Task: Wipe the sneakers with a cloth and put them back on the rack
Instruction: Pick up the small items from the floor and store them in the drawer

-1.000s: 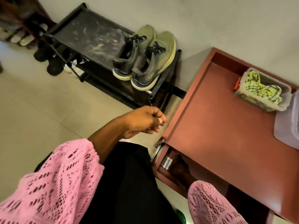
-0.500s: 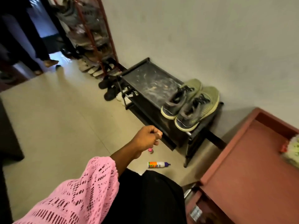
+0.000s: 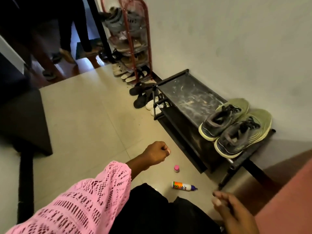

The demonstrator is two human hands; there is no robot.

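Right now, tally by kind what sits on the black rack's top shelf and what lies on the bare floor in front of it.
Sneakers on the rack: 2
Bottle lying on the floor: 1
Pink-capped jar on the floor: 1
Total: 4

Pink open-knit crochet sleeve [image 3: 81, 205] on left arm w/ lacy holes, black garment [image 3: 152, 215] below, prob. a skirt.

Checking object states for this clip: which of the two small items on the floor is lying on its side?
The white glue bottle with the orange label and purple tip lies on its side; the pink-capped container beside it stands upright.
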